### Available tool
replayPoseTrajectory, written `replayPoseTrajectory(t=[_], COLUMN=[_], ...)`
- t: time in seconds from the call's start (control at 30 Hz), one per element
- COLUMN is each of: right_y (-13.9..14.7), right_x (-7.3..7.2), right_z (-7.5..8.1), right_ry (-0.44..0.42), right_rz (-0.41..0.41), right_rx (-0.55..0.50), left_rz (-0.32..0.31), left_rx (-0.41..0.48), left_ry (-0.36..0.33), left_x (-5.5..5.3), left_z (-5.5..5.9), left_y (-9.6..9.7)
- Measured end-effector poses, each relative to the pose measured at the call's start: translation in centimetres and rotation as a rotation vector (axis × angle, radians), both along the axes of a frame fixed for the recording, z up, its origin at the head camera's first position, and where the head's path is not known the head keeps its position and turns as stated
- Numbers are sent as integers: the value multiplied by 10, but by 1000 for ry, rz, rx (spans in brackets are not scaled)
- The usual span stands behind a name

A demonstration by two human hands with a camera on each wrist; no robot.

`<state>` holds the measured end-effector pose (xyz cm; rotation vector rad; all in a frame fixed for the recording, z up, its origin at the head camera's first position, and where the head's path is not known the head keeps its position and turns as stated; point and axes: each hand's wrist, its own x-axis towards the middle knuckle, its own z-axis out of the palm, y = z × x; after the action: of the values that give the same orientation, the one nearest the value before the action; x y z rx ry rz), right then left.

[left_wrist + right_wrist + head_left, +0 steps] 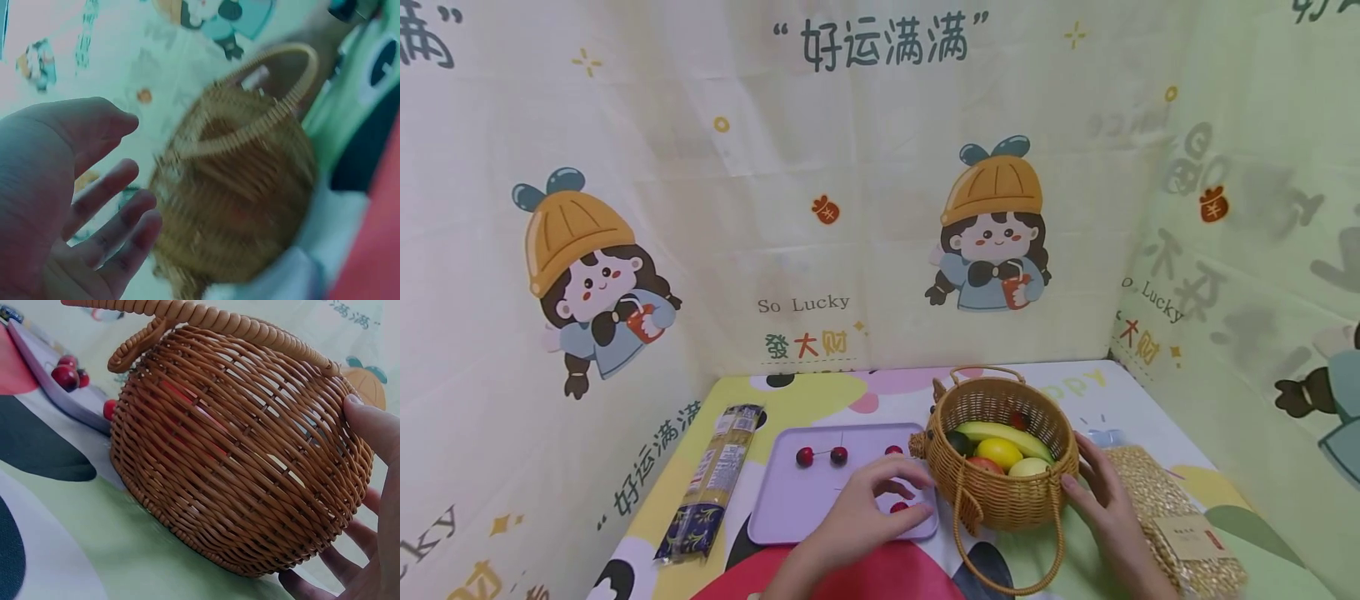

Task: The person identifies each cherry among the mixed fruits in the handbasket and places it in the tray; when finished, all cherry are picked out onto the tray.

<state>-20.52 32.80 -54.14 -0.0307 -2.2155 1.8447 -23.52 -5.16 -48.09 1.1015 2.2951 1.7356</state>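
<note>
A round brown wicker basket (1007,508) stands right of centre, one handle (1062,542) hanging down at the front. In it lie a banana (992,431), a lemon (999,454), a pale yellow-green fruit (1032,468), and red and dark fruit partly hidden. My right hand (1105,508) holds the basket's right side; in the right wrist view its thumb presses near the rim and its fingers spread round toward the base. My left hand (865,508) hovers over the tray's right part beside the basket. The left wrist view shows its loosely bent fingers (128,219) apart from the wicker, holding nothing.
A lilac tray (782,508) with several cherries (838,456) lies left of the basket, partly under my left hand. Farther left is a long clear-and-blue packet (718,475). At the right lies a bag of pale grains (1172,508) with a label. Printed cloth walls stand behind and beside.
</note>
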Motion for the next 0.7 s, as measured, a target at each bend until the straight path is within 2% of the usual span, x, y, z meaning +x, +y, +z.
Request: replayPoseTrajectory(t=[0.13, 0.27, 0.37, 0.5, 0.63, 0.7], right_y=[-1, -4, -7, -8, -4, -1], right_x=[0, 0, -2, -3, -2, -1], right_z=[-1, -4, -4, -1, -1, -3], right_ry=[18, 69, 61, -2, -7, -2], right_rz=[-2, 0, 0, -6, 0, -1], right_rx=[-5, -8, -4, -2, 3, 7], left_rz=[-81, -85, -62, -48, -107, -158], left_rx=[5, -48, -143, -331, -528, -590], left_ry=[76, 146, 185, 177, 153, 132], left_x=[-10, -30, -49, -74, -94, -102], left_z=[29, 51, 62, 72, 78, 79], left_y=[32, 61, 79, 100, 117, 126])
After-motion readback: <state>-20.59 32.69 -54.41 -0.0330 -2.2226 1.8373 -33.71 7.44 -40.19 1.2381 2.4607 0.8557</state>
